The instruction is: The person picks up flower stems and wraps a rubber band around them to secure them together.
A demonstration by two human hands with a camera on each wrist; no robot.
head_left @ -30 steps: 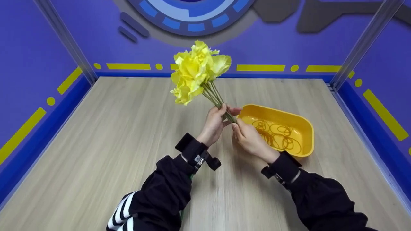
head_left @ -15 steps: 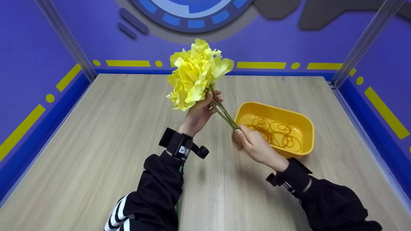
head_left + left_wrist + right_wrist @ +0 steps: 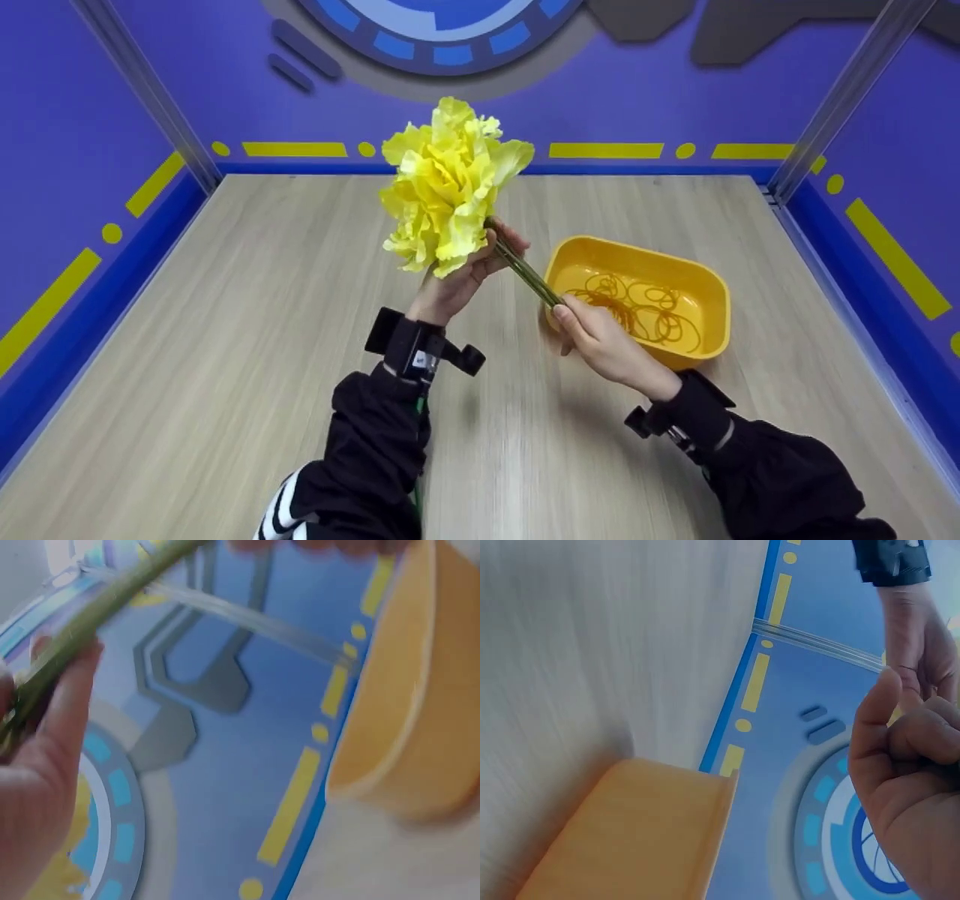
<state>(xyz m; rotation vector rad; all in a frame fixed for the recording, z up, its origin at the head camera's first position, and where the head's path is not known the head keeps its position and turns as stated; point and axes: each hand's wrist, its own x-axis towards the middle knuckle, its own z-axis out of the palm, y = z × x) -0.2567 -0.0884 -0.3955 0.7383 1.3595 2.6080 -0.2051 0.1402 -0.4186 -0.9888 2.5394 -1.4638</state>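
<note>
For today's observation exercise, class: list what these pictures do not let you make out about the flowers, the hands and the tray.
- Head view: the right hand hides the stem ends.
- Head view: yellow flowers cover the left hand fingers.
- Head view: rubber bands in the yellow tray overlap, too small to count.
- Left wrist view: blurred, tray cut off.

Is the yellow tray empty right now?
No, the yellow tray holds a loose pile of rubber bands on its floor.

The yellow artificial flowers (image 3: 446,187) have thin, crinkled, cloth-like matt petals on smooth green plastic-looking stems (image 3: 525,271). The yellow oblong plastic tub (image 3: 679,274) is smooth and slightly glossy, holding thin rubber bands (image 3: 637,304). The pale wood-grain surface (image 3: 247,315) looks matt laminate.
</note>
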